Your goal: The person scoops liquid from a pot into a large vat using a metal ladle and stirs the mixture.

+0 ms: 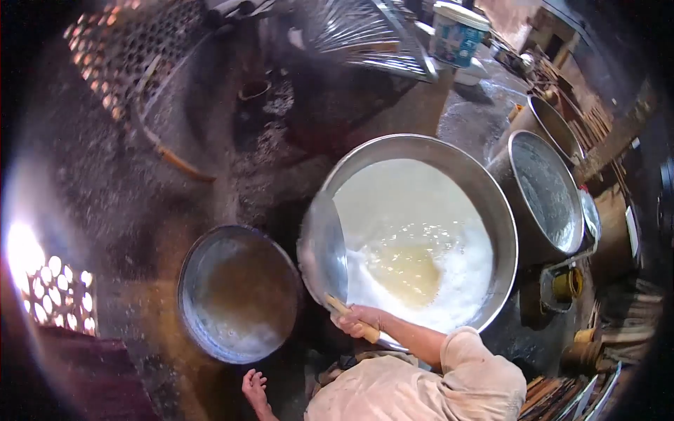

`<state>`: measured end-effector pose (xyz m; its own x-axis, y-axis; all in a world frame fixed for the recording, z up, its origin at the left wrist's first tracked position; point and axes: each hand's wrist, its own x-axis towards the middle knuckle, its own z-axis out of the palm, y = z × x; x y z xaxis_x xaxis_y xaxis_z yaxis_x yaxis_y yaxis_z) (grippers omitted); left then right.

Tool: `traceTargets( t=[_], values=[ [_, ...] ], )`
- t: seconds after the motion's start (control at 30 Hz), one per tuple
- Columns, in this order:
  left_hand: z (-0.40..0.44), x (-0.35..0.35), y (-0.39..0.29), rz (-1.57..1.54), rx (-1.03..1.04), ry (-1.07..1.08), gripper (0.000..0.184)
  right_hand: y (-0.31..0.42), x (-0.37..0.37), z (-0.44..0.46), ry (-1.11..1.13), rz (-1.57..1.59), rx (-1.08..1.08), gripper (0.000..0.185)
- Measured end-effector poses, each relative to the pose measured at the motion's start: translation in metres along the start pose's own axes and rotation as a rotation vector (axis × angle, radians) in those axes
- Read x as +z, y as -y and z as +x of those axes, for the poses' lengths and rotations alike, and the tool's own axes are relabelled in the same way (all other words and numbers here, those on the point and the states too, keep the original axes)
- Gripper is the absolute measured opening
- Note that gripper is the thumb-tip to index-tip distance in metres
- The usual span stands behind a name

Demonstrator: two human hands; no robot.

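My right hand is closed around the wooden handle of a large metal ladle. The ladle's wide bowl is tipped on its side at the left rim of a big metal pot. Pale cloudy liquid fills much of the pot, with white froth along its near side and a yellowish patch in the middle. Below a second round metal pan, my left hand hangs free, its fingers loosely apart. That pan holds brownish liquid with a whitish haze near its lower edge.
Two tall metal vessels stand right of the pot, near a yellow container. A white-and-blue bucket is at the back. A curved stick lies to the left. Wood pieces are stacked at lower right.
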<state>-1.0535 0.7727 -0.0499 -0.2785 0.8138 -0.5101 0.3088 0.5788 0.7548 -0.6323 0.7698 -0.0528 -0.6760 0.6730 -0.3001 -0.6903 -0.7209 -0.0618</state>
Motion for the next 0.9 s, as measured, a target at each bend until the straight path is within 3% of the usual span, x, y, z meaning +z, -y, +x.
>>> traceTargets(
  t=[0.2, 0.27, 0.3, 0.33, 0.43, 0.53, 0.6, 0.63, 0.67, 0.77, 0.9],
  values=[
    [0.003, -0.06, 0.053, -0.24, -0.101, -0.093, 0.029, 0.059, 0.049, 0.155, -0.622, -1.122, -0.083, 0.011],
    [-0.001, -0.081, 0.055, -0.273, -0.143, -0.171, 0.029, 0.087, 0.012, 0.225, -0.705, -1.43, -0.372, 0.007],
    [-0.002, -0.091, 0.06, -0.279, -0.147, -0.173, 0.029, 0.107, -0.036, 0.269, -0.898, -1.313, -0.373, 0.03],
    [-0.004, -0.102, 0.066, -0.289, -0.173, -0.218, 0.029, 0.112, -0.028, 0.291, -1.128, -2.003, -0.398, 0.028],
    [-0.012, -0.129, 0.092, -0.322, -0.288, -0.296, 0.033, 0.114, -0.043, 0.349, -1.371, -2.062, -0.395, 0.04],
    [-0.031, -0.153, 0.122, -0.339, -0.373, -0.374, 0.036, 0.079, -0.152, 0.383, -1.357, -1.91, -0.303, 0.046],
    [-0.047, -0.165, 0.139, -0.338, -0.432, -0.407, 0.035, 0.027, -0.246, 0.392, -1.214, -1.827, -0.207, 0.052],
    [-0.051, -0.168, 0.147, -0.339, -0.473, -0.426, 0.035, 0.006, -0.275, 0.387, -0.916, -1.916, -0.168, 0.035],
    [-0.056, -0.17, 0.154, -0.343, -0.479, -0.433, 0.035, -0.03, -0.305, 0.383, -0.906, -1.921, -0.162, 0.035],
    [-0.062, -0.174, 0.157, -0.345, -0.43, -0.409, 0.039, -0.083, -0.242, 0.388, -0.836, -1.251, 0.102, 0.021],
    [-0.061, -0.174, 0.154, -0.322, -0.461, -0.444, 0.037, -0.111, -0.194, 0.39, -0.721, -0.934, 0.23, 0.006]
  ],
)
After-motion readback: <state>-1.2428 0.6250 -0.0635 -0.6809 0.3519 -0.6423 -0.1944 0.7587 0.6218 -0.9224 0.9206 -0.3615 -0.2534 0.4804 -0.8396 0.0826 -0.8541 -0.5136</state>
